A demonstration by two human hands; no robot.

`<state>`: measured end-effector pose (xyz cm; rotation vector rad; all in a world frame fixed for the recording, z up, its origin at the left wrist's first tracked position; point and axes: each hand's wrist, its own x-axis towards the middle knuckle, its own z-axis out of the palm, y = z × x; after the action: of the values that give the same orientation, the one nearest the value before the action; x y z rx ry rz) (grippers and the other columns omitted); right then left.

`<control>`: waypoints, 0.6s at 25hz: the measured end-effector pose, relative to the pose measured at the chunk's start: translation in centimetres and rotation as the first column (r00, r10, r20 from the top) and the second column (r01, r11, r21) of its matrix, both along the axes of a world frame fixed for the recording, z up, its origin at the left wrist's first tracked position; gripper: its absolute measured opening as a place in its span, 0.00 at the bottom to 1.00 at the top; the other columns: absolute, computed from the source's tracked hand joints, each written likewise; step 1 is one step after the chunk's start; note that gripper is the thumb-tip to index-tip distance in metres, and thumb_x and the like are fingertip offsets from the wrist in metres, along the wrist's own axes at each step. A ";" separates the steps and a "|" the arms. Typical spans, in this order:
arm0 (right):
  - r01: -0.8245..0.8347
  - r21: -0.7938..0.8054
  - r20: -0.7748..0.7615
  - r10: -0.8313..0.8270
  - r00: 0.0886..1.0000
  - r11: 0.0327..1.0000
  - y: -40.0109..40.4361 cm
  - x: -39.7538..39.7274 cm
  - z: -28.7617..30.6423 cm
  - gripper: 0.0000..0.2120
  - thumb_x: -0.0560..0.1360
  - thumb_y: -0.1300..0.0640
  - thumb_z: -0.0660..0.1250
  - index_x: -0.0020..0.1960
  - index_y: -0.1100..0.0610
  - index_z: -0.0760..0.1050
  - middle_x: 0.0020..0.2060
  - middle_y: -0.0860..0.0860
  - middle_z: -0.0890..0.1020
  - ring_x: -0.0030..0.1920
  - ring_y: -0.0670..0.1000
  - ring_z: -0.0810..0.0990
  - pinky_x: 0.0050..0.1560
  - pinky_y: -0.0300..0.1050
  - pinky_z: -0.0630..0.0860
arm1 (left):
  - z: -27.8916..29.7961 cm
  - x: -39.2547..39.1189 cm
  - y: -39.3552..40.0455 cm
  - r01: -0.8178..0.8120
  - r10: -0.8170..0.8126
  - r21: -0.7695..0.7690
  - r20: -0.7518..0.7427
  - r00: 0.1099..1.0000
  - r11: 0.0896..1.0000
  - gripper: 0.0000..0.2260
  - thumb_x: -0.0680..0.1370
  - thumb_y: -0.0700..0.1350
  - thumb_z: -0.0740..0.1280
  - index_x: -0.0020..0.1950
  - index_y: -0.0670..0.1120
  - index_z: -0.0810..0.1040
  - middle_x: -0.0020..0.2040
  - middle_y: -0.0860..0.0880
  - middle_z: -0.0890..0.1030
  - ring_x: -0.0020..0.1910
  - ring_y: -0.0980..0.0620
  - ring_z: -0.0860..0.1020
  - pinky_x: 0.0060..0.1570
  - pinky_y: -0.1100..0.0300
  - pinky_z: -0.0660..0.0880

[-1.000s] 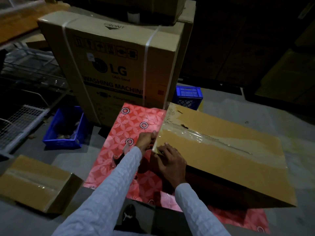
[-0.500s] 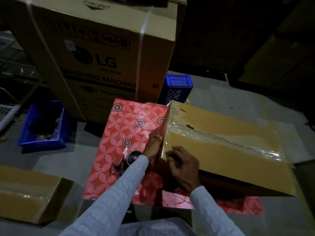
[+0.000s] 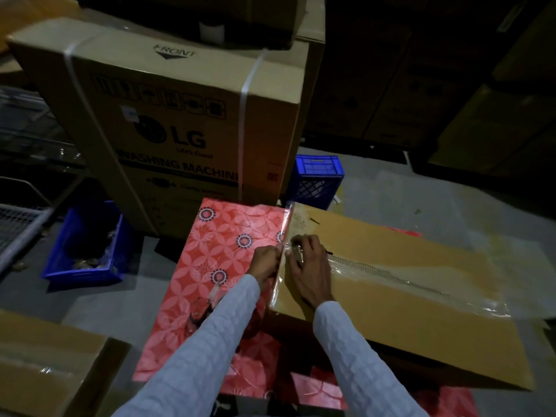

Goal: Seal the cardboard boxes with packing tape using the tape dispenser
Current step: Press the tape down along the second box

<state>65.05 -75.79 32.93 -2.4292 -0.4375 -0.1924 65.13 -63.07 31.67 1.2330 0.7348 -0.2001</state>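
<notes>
On the red floral mat [image 3: 210, 266], both hands smooth clear packing tape [image 3: 391, 273] over the cardboard box's [image 3: 406, 311] left end: right hand [image 3: 307, 266] flat on top, left hand [image 3: 264, 261] curled against the side. Next, probably retrieving the tape dispenser [image 3: 200, 313] lying just left

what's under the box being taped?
The box lies on a red patterned sheet, which shows to its left and along its near edge. The tape dispenser lies on that sheet, partly behind the left sleeve. Whatever lies directly beneath the box is covered.
</notes>
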 end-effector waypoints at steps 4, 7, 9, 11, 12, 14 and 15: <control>-0.032 -0.056 0.070 0.036 0.997 0.998 -0.1 0.3 -0.3 0.16 0.81 0.53 0.63 0.67 0.53 0.75 0.61 0.50 0.75 0.52 0.53 0.74 0.55 0.51 0.73 | 0.2 0.2 -0.7 -0.069 0.070 0.166 -0.003 0.998 0.984 0.12 0.78 0.46 0.65 0.43 0.38 0.82 0.41 0.41 0.84 0.40 0.45 0.80 0.44 0.49 0.80; -0.039 -0.073 0.074 0.044 0.996 0.997 0.3 0.3 -0.2 0.17 0.81 0.52 0.61 0.68 0.54 0.76 0.64 0.51 0.76 0.58 0.53 0.75 0.61 0.52 0.71 | 0.1 0.4 -0.2 -0.015 0.024 0.173 -0.047 0.999 0.985 0.13 0.80 0.43 0.63 0.37 0.43 0.77 0.33 0.45 0.78 0.34 0.47 0.75 0.36 0.53 0.74; -0.040 -0.094 0.068 0.047 0.997 0.995 0.1 0.1 -0.3 0.17 0.81 0.52 0.60 0.66 0.54 0.77 0.64 0.52 0.76 0.60 0.54 0.75 0.63 0.54 0.71 | 0.0 0.4 0.2 0.024 -0.010 0.075 -0.185 0.983 0.997 0.19 0.84 0.47 0.55 0.36 0.45 0.75 0.30 0.46 0.74 0.28 0.49 0.72 0.29 0.61 0.69; -0.029 -0.088 0.059 0.035 0.998 0.996 0.0 0.0 -0.1 0.16 0.80 0.52 0.61 0.65 0.54 0.77 0.63 0.52 0.75 0.58 0.54 0.75 0.63 0.54 0.72 | 0.7 0.6 0.3 0.032 -0.021 0.045 -0.225 0.974 0.998 0.18 0.85 0.47 0.52 0.43 0.47 0.77 0.35 0.45 0.77 0.31 0.49 0.74 0.31 0.61 0.69; -0.017 -0.086 0.054 0.022 0.998 0.996 0.1 -0.1 0.1 0.15 0.80 0.52 0.62 0.64 0.53 0.77 0.63 0.52 0.75 0.57 0.54 0.74 0.62 0.53 0.73 | 1.1 1.1 0.3 0.043 -0.033 0.048 -0.188 0.982 0.998 0.14 0.84 0.44 0.53 0.46 0.48 0.77 0.38 0.46 0.78 0.33 0.49 0.75 0.33 0.61 0.69; -0.005 -0.095 0.043 0.009 0.999 0.995 0.5 -0.4 0.4 0.14 0.80 0.52 0.62 0.64 0.52 0.77 0.64 0.52 0.74 0.57 0.54 0.74 0.61 0.52 0.73 | 2.2 2.1 0.4 0.034 -0.027 0.076 -0.084 0.996 0.997 0.10 0.82 0.41 0.57 0.49 0.46 0.78 0.42 0.47 0.80 0.37 0.49 0.76 0.36 0.60 0.72; -0.008 -0.097 0.038 0.012 0.999 0.995 0.6 -0.5 0.5 0.14 0.80 0.52 0.61 0.64 0.52 0.77 0.64 0.51 0.74 0.57 0.54 0.74 0.61 0.52 0.73 | 2.4 2.8 0.4 0.025 -0.022 0.068 -0.045 0.999 0.997 0.10 0.83 0.42 0.59 0.51 0.44 0.80 0.44 0.46 0.81 0.38 0.48 0.77 0.38 0.59 0.73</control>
<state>64.55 -75.20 33.43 -2.5213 -0.4865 -0.2187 67.93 -62.70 34.06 1.3062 0.7713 -0.2232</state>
